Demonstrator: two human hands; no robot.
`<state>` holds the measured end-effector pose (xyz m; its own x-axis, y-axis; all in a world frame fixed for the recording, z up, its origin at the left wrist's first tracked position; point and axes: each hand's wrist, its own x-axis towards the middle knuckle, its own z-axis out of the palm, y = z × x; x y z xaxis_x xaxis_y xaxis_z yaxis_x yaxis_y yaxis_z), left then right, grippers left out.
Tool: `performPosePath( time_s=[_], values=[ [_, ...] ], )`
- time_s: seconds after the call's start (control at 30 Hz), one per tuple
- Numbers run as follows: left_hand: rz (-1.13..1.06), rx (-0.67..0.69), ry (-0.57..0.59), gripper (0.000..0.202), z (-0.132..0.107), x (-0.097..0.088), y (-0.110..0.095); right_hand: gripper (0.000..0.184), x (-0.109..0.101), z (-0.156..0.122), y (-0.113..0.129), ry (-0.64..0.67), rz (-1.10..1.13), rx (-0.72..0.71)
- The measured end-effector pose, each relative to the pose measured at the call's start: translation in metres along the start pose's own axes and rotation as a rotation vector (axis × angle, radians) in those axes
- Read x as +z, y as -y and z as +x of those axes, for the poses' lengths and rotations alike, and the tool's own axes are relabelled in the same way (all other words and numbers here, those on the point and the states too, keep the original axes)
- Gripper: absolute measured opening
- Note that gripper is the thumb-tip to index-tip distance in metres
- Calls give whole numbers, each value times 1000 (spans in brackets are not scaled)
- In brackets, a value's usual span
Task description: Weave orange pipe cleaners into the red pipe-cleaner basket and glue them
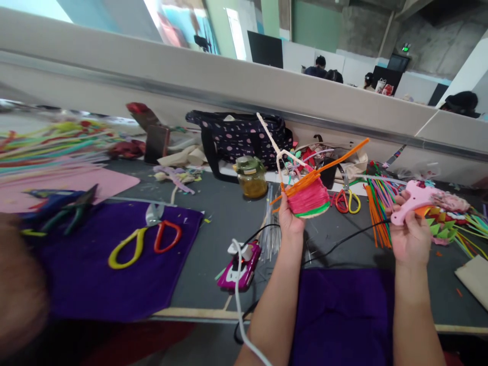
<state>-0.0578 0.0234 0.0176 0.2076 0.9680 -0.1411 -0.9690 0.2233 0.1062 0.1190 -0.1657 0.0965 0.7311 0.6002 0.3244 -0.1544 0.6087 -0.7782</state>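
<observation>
My left hand [293, 219] is closed on a pipe-cleaner craft piece [308, 198], held up over the table. Its body is wound in pink, with a green lower edge and orange stems across the top. A white, forked stem rises from its left side. Off to the right, my right hand [409, 243] grips a pink hot glue gun [414, 199], its black cord running left over the table. Beyond the glue gun lies a fuzzy piece with green leaf-like points [442, 230], partly hidden by the gun and hand.
A magenta power strip [249, 269] with a white cable lies left of my forearm. Behind are a glass jar [251, 178] and a dotted bag [244, 137]. Scissors [164, 236] and pliers [78, 211] rest on purple cloth [125, 290]. Another person's blurred arm [21, 290] enters at left.
</observation>
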Motion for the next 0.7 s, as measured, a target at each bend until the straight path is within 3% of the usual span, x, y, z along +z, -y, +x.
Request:
performPosePath(
  time_s=[0.17, 0.3, 0.5, 0.7],
  values=[
    [11, -37, 42, 29, 3, -2, -1, 28, 18, -1, 6, -11, -88, -140],
    [-25, 0, -5, 25, 3, -1, -1, 33, 21, 1, 3, -63, -195, -218],
    [-23, -18, -17, 23, 3, -1, 4, 36, 13, 2, -15, -329, -342, -413],
    [122, -101, -28, 15, 13, -15, 12, 39, -9, 1, -28, -499, -455, -357]
  ],
)
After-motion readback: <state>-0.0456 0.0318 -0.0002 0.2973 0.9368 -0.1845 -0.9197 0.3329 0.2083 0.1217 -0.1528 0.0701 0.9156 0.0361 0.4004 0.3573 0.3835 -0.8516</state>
